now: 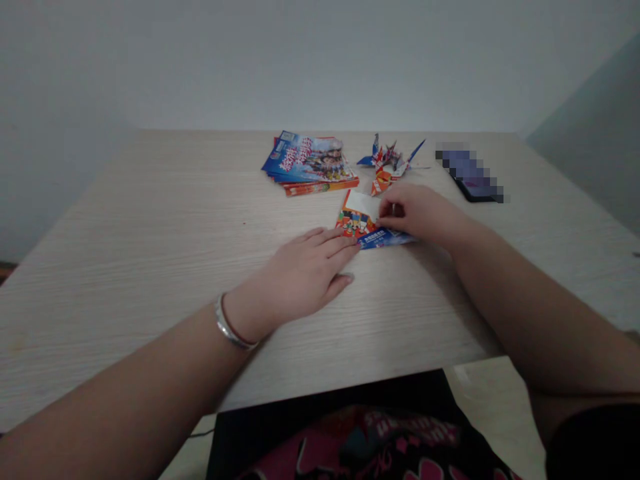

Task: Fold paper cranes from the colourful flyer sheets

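Note:
A printed sheet of paper (356,222), partly folded, lies on the table between my hands, showing an orange picture side, a white patch and a blue strip. My left hand (313,270) rests flat with its fingers stretched, the fingertips touching the sheet's left edge. At the sheet's right side my right hand (417,212) pinches the paper between thumb and fingers, covering part of it. Just behind the sheet stand folded paper cranes (385,177) in red, blue and white; they overlap, so their number is unclear.
A fanned stack of printed leaflets (310,163) lies at the back, left of the cranes. Toward the right is a dark phone (470,175), its screen blurred. The pale wooden table (150,253) meets a wall behind. Below its front edge is a dark surface (240,433).

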`<state>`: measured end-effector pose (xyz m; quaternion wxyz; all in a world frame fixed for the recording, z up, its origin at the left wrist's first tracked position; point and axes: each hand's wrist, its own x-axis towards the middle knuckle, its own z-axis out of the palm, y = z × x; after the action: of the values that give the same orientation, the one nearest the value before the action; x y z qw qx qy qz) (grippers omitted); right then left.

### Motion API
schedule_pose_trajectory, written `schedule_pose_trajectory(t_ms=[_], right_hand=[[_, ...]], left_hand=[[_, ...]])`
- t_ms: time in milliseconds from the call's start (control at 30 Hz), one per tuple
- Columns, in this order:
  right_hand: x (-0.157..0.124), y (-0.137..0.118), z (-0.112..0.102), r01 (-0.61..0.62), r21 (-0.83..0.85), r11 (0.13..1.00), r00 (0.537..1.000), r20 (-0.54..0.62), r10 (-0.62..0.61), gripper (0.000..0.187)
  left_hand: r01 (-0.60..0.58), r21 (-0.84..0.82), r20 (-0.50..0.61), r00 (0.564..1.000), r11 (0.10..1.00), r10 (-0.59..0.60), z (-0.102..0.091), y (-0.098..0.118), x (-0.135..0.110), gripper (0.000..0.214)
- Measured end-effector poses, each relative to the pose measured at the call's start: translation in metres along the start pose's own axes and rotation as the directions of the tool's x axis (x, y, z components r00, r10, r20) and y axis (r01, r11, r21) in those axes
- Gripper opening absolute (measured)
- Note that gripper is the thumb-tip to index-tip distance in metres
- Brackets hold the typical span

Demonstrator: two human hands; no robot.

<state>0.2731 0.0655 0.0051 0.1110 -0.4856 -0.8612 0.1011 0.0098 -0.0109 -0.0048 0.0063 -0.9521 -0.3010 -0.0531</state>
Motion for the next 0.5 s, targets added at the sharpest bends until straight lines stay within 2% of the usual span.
schedule_pose_trajectory(t_ms=[67,133,200,300,367,500], right_hand=[[0.000,0.000,0.001,0.172,0.001,0.985,0.981,-0.093,-0.171,0.009],[0.000,-0.004,0.004,0.332,-0.010,0.943,0.930,-0.167,-0.329,0.013],[-0.001,-0.010,0.008,0.424,-0.078,0.902,0.874,-0.228,-0.430,0.015],[-0.001,-0.018,0.014,0.509,-0.154,0.847,0.829,-0.177,-0.530,0.018],[-0.003,-0.020,0.016,0.526,-0.147,0.838,0.832,-0.119,-0.542,0.021],[-0.008,-0.017,0.013,0.455,-0.102,0.885,0.887,-0.038,-0.460,0.026]], left_hand=[[0.031,0.018,0.010,0.999,0.999,-0.031,-0.002,0.002,0.000,0.050],[0.080,0.062,-0.003,0.997,0.995,-0.080,-0.005,0.004,-0.002,0.049],[0.107,0.093,-0.012,0.994,0.990,-0.106,-0.007,0.005,-0.003,0.049],[0.107,0.071,0.013,0.994,0.992,-0.108,-0.009,0.004,-0.004,0.047],[0.113,0.034,0.034,0.993,0.993,-0.114,-0.010,0.002,-0.003,0.046],[0.109,-0.002,0.054,0.993,0.994,-0.109,-0.011,0.000,-0.002,0.045]])
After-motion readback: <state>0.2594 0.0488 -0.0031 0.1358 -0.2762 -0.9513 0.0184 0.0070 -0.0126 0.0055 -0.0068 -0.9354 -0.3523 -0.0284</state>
